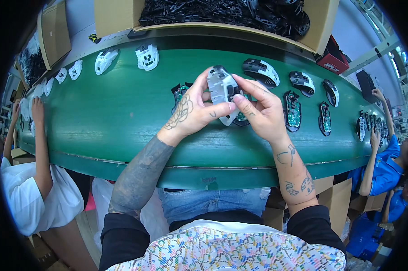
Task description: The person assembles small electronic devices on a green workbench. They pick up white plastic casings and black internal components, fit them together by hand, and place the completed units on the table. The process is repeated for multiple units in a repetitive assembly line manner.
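Note:
Between my two hands, above the green work surface (122,108), is a white and black computer mouse shell (220,90), its inner side turned up. My left hand (192,106) grips its left edge with the thumb across the lower part. My right hand (262,106) holds the other side, thumb pressed on a black part inside it. Behind my hands, partly hidden, lie mouse bases with green circuit boards, one (180,94) at the left. Right of my right hand sit another base with a circuit board (292,111) and a white and black mouse shell (261,72).
A cardboard box (116,17) of black plastic parts (181,12) stands along the far edge. White shells (147,57) line the far left. More shells (302,83) and a circuit-board base (324,118) lie right. Co-workers in white (41,194) and blue (384,165) work at either side.

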The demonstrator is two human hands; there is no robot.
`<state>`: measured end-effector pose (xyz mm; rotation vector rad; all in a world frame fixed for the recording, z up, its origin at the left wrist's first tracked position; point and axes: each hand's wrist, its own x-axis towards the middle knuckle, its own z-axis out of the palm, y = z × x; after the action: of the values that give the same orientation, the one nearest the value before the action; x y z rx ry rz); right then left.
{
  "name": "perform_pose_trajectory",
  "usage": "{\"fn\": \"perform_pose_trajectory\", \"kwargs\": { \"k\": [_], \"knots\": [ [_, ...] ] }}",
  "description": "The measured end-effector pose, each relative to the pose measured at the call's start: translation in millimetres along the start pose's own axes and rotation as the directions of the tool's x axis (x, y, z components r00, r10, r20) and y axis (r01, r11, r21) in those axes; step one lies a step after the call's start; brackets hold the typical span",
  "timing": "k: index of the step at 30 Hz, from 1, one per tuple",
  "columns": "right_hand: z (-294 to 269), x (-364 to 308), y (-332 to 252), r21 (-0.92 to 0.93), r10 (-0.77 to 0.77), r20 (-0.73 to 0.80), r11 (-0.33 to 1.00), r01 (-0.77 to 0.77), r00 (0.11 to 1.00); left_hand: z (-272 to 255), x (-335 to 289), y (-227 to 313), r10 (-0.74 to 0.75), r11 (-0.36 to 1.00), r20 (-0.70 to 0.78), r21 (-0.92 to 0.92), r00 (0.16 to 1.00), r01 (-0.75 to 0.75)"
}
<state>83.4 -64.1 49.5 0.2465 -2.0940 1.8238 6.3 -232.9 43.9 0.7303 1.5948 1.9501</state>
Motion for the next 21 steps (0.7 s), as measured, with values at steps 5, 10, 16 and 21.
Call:
{"fn": "perform_pose_trajectory", "kwargs": {
  "k": [5,10,16,21],
  "knots": [
    [1.7,0.9,3.0,0.153,0.024,-0.041,0.988,-0.017,0.999,-5.6,0.1,-3.6,0.018,0.988,0.000,-0.156,1.000,-0.017],
    [6.2,0.1,-0.3,0.213,0.043,-0.058,0.977,-0.029,0.997,-12.0,-0.4,-5.7,0.024,0.978,0.009,-0.210,1.000,-0.022],
    [11.9,1.6,-2.7,0.015,-0.023,-0.069,1.000,0.024,0.997,-7.7,-1.8,-3.2,0.015,0.984,0.010,-0.179,1.000,-0.013],
    [11.3,1.9,-0.7,-0.001,-0.063,-0.055,0.998,0.063,0.996,-10.3,-1.6,-1.3,-0.036,0.983,0.009,-0.179,0.999,0.037]
  ]
}}
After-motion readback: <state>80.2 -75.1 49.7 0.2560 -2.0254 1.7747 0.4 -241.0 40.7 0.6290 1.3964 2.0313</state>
